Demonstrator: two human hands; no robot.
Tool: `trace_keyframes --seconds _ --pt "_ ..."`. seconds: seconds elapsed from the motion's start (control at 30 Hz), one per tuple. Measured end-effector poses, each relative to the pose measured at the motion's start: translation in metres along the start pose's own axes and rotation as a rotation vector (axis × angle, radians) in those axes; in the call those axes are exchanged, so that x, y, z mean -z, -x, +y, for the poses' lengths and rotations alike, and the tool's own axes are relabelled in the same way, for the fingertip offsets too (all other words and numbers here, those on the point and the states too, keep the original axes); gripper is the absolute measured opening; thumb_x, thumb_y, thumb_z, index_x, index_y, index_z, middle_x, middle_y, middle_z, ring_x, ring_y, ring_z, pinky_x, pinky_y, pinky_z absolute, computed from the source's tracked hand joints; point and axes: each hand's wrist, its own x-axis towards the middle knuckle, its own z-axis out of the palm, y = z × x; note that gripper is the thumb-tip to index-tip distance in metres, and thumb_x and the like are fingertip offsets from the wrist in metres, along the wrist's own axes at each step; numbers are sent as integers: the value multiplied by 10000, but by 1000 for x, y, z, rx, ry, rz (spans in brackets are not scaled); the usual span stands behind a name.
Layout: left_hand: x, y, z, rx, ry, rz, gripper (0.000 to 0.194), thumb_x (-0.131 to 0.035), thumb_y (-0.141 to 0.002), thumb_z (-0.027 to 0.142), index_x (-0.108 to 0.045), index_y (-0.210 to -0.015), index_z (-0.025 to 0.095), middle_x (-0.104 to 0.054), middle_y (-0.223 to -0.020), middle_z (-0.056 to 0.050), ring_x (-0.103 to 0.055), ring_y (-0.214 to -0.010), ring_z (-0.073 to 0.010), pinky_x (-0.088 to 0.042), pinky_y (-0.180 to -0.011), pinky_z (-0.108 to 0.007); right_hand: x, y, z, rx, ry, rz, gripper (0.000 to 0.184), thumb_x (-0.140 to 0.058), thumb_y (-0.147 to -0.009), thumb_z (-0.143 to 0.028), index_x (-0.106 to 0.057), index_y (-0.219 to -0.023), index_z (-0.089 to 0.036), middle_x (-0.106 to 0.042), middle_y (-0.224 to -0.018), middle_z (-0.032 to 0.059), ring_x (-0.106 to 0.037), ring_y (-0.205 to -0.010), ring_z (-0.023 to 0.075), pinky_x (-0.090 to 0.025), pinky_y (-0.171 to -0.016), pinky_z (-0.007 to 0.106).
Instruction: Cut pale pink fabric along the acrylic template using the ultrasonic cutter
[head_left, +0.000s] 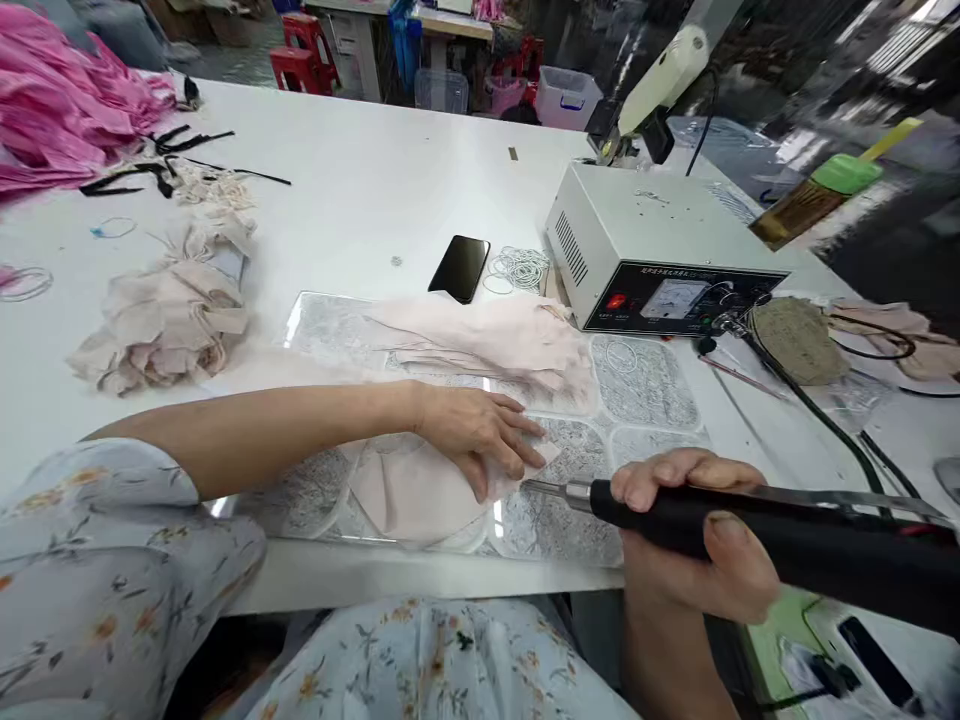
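This is a garment workshop, by what stands about; a white worktable (337, 210) carries a metal-cased electrical unit (667, 250) at two o'clock and heaped pink fabric (67, 110) at ten; red stools (304, 55) and more tables (450, 22) stand toward twelve; the blurred right side seems cluttered too.

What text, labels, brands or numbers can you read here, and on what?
No text is clear enough to quote.
Grey box, front panel: a line of Chinese-looking characters along the top, too small and blurred to read.
Panel meter: dial marks, too small.
Below the red switch: tiny marks, illegible.
Black handheld tool, phone: no lettering visible.
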Motion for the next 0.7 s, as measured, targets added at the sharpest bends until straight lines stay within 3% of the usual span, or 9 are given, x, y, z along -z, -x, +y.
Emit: trace_keyframes --seconds 0.33,0.7 --pt "0 -2 2 31 25 39 250 -840 -724 310 -725 -946 328 -569 -1367 71 -389 -1404 -227 -186 -1208 -328 -9 2 1 -9 0 9 156 -659 -734 -269 -625 -852 -174 -586 -750 -7 -565 -475 109 -499 -459 309" --pt "-3 0 0 -38 -83 81 265 -825 -734 360 -711 -968 308 -577 -1367 38 -419 -1384 -246 -249 -1187 -361 -6 4 1 -19 4 -25 118 -636 -746 -241 -603 -843 -182 -595 -755 -12 -580 -503 113 -514 -488 316"
